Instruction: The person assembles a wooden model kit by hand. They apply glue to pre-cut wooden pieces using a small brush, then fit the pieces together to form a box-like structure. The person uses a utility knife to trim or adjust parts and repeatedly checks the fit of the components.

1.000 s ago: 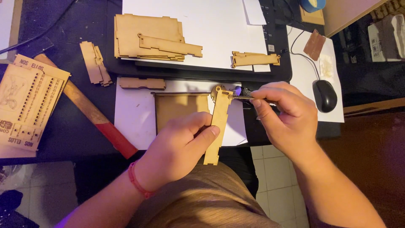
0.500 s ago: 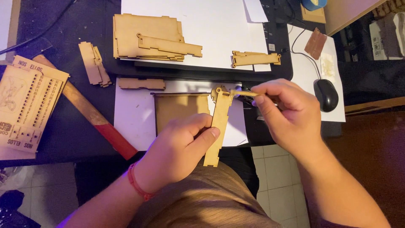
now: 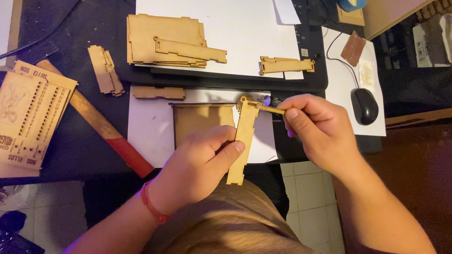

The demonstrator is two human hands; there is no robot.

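My left hand (image 3: 205, 160) grips a long narrow laser-cut wooden strip (image 3: 244, 141), held upright over my lap at the desk's front edge. My right hand (image 3: 318, 129) pinches a thin stick-like tool (image 3: 269, 109) whose tip touches the strip's notched top end. A small purple object (image 3: 268, 99) shows just behind the tool. Beneath the strip lies a square wooden panel (image 3: 200, 120) on a white sheet (image 3: 150, 136).
A stack of wooden panels (image 3: 165, 40) and a small slotted piece (image 3: 286, 65) rest on white paper at the back. A hammer (image 3: 101, 129), cut wooden sheets (image 3: 28, 113), small strips (image 3: 106, 70) lie left. A black mouse (image 3: 364, 106) sits right.
The right hand has shifted slightly, keeping the tool's tip at the strip's top end. The left hand and the strip have barely moved.
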